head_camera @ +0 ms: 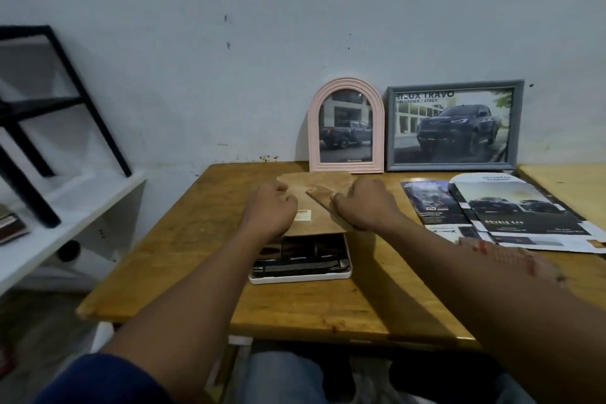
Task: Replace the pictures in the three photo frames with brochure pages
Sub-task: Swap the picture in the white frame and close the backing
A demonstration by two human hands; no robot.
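White frame (300, 276): lay face down and flat on the wooden surface (183, 239), near its middle, straight in front of the person.
Brochure page (295, 256): sat inside the white frame, its dark printed near end showing below the backing.
Backing board (314, 223): brown, lay over the far part of the white frame, covering most of the page; a small pale label (302, 216) was stuck near its middle.
Stand flap (323, 195): a brown strip on the board, running slantwise from the board's upper middle towards the right.
Left hand (272, 207): rested on the board's left side; its fingers (288, 198) were bent at the knuckles and close together, and I could not tell whether they gripped anything.
Right hand (364, 203): lay palm down on the board's right side; its fingers (341, 198) were fairly straight, slightly apart, and pressed on the stand flap.
Pink arched frame (312, 134): stood upright against the wall (229, 43) just behind the board, showing a dark pickup truck.
Grey frame (452, 166): stood just right of the pink one, leaning on the wall, also with a truck picture.
Loose brochure pages (511, 213): lay overlapping on the surface to the right of the hands.
Second table (570, 187): butted against the surface at the far right.
White shelf (82, 200): stood to the left, with a black metal stand (82, 82) on it.
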